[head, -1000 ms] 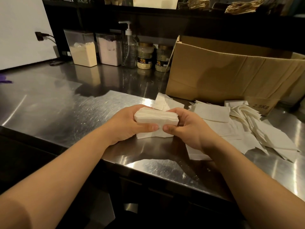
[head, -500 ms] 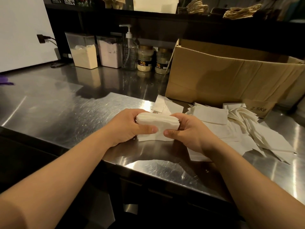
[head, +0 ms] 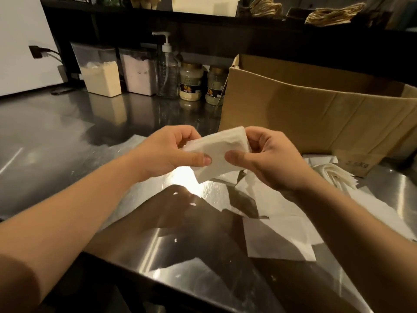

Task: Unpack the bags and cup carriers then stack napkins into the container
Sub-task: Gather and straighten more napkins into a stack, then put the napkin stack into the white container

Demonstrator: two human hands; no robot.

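The napkin stack (head: 220,152) is held above the steel surface (head: 67,141), between both hands and touching each. The left hand (head: 171,152) grips its left end, thumb on the near face and fingers curled behind. The right hand (head: 266,159) grips the right end likewise. The stack's long axis runs left to right, tilted, with the right end higher. Neither hand is nearer; both share the load.

No napkin container can be identified in view, so which way the stack must travel cannot be told.

The stack is soft white folded paper, with layered edges, and is likely to fan or slip if the grip loosens. Loose napkins (head: 279,242) lie flat on the surface below and to the right. A creased cardboard box (head: 316,123) stands open behind them.
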